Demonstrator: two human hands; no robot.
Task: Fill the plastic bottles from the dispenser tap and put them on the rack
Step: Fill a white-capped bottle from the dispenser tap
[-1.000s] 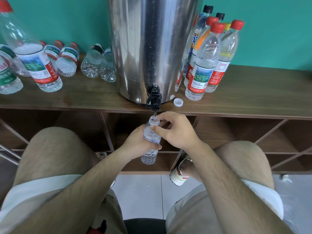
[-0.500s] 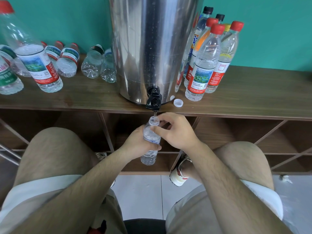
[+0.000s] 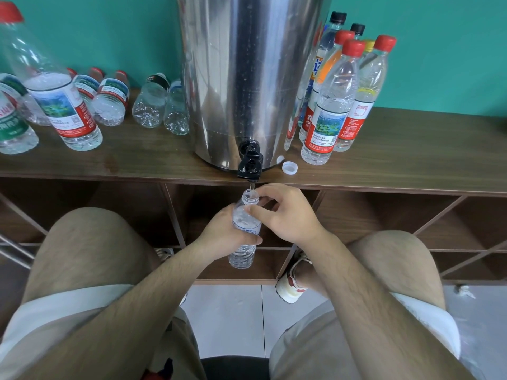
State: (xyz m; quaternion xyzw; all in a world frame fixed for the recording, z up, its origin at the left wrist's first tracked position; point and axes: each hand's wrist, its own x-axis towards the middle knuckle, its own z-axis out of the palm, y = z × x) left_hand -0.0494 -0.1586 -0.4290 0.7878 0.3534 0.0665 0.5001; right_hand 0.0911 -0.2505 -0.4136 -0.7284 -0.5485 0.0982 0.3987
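Observation:
A small clear plastic bottle stands upright and uncapped right under the black tap of the steel dispenser. A thin stream of water runs from the tap into its mouth. My left hand grips the bottle's body from the left. My right hand pinches the bottle's neck with thumb and fingers from the right. The bottle's white cap lies on the wooden shelf top beside the dispenser's base.
Several capped bottles stand to the right of the dispenser, several more stand or lie to its left. Below the top are the rack's open wooden compartments. My knees flank the bottle above a tiled floor.

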